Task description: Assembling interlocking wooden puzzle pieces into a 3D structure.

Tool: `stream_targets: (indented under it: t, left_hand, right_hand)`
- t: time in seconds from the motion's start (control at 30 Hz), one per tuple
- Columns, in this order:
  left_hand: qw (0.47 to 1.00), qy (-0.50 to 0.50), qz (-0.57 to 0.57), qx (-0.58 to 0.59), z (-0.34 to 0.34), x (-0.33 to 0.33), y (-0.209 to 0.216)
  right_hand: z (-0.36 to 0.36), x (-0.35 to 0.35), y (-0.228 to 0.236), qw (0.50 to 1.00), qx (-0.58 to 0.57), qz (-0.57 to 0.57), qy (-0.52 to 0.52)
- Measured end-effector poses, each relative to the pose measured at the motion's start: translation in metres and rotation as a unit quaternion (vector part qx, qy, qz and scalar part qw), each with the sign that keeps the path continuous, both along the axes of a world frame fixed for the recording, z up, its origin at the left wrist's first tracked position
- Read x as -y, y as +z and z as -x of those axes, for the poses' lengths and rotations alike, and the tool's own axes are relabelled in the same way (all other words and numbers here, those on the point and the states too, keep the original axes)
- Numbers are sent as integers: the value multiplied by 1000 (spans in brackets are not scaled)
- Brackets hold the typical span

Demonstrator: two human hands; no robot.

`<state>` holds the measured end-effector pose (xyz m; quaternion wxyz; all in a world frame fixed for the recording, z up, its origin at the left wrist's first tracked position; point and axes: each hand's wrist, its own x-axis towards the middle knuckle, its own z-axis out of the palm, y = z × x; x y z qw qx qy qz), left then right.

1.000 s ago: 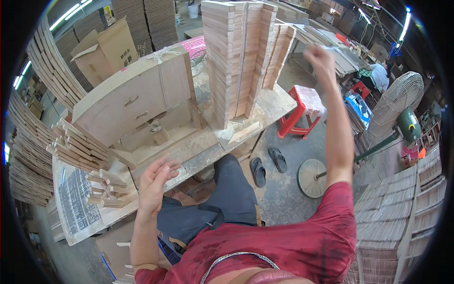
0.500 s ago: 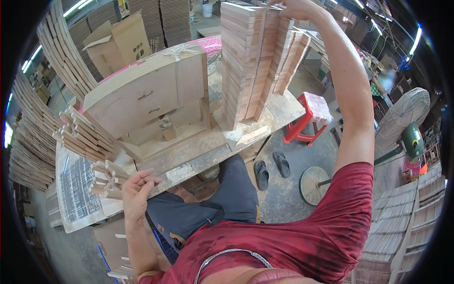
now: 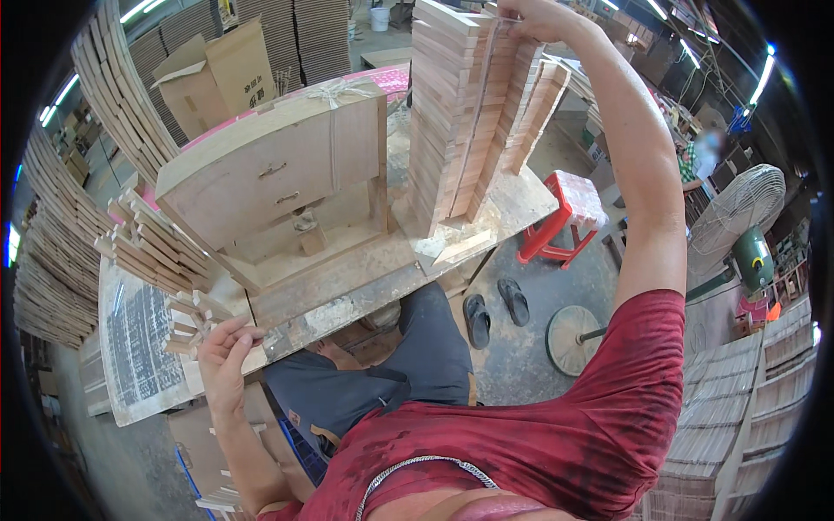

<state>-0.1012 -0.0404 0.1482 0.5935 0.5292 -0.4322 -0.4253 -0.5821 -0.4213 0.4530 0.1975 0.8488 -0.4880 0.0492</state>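
My right hand (image 3: 540, 19) reaches up to the top of a tall stack of light wooden pieces (image 3: 445, 113); its fingers are bent round the back end of the uppermost wooden piece (image 3: 447, 16). The upper layers of the stack sit a little askew. My left hand (image 3: 226, 349) is at the near left edge of the workbench (image 3: 321, 317), beside a small crisscross pile of short wooden sticks (image 3: 198, 314). Its fingers and thumb are loosely apart, and I see nothing between them. Between the hands stands a wooden jig (image 3: 274, 174) with two small metal handles and string tied on top.
More wooden sticks (image 3: 152, 252) are stacked left of the jig. A red stool (image 3: 569, 213), black sandals (image 3: 514, 301) and a standing fan (image 3: 749, 260) are on the right. An opened cardboard box (image 3: 226, 78) stands behind. Another person (image 3: 702, 161) sits far right.
My left hand has moved left, closer to the short sticks. My right hand has shifted slightly, and the top layers of the tall stack now sit more unevenly.
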Motion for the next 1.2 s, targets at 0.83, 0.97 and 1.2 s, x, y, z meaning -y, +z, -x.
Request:
stream_targets:
  t: [0.83, 0.97, 1.2]
  left_hand:
    - [972, 150, -28, 178, -45, -58, 16]
    - [929, 284, -62, 227, -32, -117, 0]
    - [749, 470, -238, 401, -77, -229, -50]
  right_hand:
    - [20, -213, -78, 866, 491, 38, -84]
    - [-24, -248, -188, 811, 530, -146, 200]
    - [-212, -258, -315, 650, 390, -602, 251]
